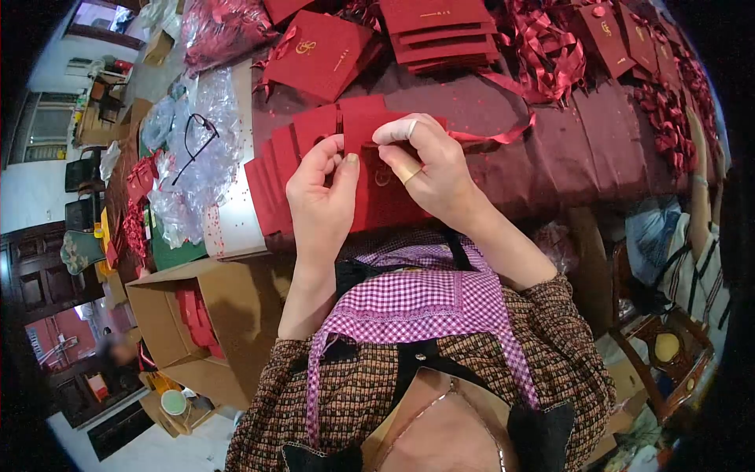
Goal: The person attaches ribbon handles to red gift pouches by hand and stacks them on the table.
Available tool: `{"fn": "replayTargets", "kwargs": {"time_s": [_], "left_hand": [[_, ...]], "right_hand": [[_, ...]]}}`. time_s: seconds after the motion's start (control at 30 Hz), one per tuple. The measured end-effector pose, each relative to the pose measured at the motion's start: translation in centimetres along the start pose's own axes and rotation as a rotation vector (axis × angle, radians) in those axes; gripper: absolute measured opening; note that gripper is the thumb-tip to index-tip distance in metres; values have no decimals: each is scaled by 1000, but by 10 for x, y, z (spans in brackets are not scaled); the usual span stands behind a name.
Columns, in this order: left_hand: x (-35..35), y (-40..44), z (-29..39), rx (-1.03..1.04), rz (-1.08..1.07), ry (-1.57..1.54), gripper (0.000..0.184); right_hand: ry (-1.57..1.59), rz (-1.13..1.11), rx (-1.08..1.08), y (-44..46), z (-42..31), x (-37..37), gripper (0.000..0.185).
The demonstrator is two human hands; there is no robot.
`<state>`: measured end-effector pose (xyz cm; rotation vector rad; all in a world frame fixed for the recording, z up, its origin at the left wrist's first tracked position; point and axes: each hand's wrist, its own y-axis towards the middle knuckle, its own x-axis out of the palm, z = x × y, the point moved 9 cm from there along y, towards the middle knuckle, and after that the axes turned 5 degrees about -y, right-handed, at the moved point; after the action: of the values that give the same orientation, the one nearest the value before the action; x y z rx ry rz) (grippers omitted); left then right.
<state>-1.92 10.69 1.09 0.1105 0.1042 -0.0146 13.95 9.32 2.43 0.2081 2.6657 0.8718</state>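
Observation:
A dark red paper gift bag (397, 200) with a faint gold emblem lies at the near table edge, under both hands. My left hand (322, 189) is closed in a pinch at its upper left part. My right hand (425, 161), with pale wrapping on one finger and a tan band on the thumb, pinches the bag close by. A shiny red ribbon (503, 138) runs out to the right from behind my right hand; whether my fingers also hold its end is hidden. More red bags (271, 185) fan out, overlapping, beside my left hand.
Stacked red bags (440, 35) and tangled ribbons (550, 59) lie at the back. Glasses (193, 149) rest on clear plastic (197, 189) at left. An open cardboard box (228, 307) holding red pieces stands below. Another person's arm (698, 189) reaches in at right.

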Motion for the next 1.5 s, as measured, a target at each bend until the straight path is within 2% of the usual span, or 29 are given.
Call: {"fn": "replayTargets", "kwargs": {"time_s": [0.23,0.37,0.57,0.67,0.73,0.77,0.8,0.87,0.93,1.03,1.1,1.17,1.2,1.23,1.3,1.4,1.43,1.5], "left_hand": [[4,-1,5,31,-5,34,23],[5,-3,8,140,29,102,23],[8,-4,9,182,10,218,23],[17,-12,41,485,68,484,18],[17,-15,46,547,115,472,16],[18,-15,48,532,120,485,16],[18,-16,52,605,126,492,16],[18,-15,52,557,133,476,16],[17,-13,46,494,119,396,18],[11,-5,31,378,116,301,16],[8,-4,27,376,124,306,15],[7,-3,24,422,131,362,15],[8,-5,26,450,141,352,14],[8,-5,26,446,145,353,14],[9,-8,32,468,155,396,11],[7,-8,34,431,160,310,12],[6,-7,32,399,155,239,13],[5,-4,18,283,120,116,17]], "right_hand": [[-115,25,-76,1,-3,-1,15],[-170,58,-126,2,-10,-3,15],[-313,-5,-178,3,-19,3,9],[-538,-158,-320,9,-34,12,11],[-442,-166,-270,16,-40,8,7],[-295,-134,-128,18,-26,6,6],[-231,-137,-61,19,-17,6,8],[-146,-159,72,22,-6,5,12],[-138,-190,106,21,-4,6,11],[-205,-112,-57,17,-14,6,12],[-228,-120,-85,13,-15,10,13],[-343,-103,-200,12,-24,14,13],[-509,-136,-337,13,-42,18,12],[-506,-141,-337,13,-44,19,12],[-741,-314,-328,7,-35,33,12],[-708,-239,-438,11,-43,29,8],[-422,-123,-268,20,-39,13,7],[-252,-79,-121,23,-21,5,8]]}}
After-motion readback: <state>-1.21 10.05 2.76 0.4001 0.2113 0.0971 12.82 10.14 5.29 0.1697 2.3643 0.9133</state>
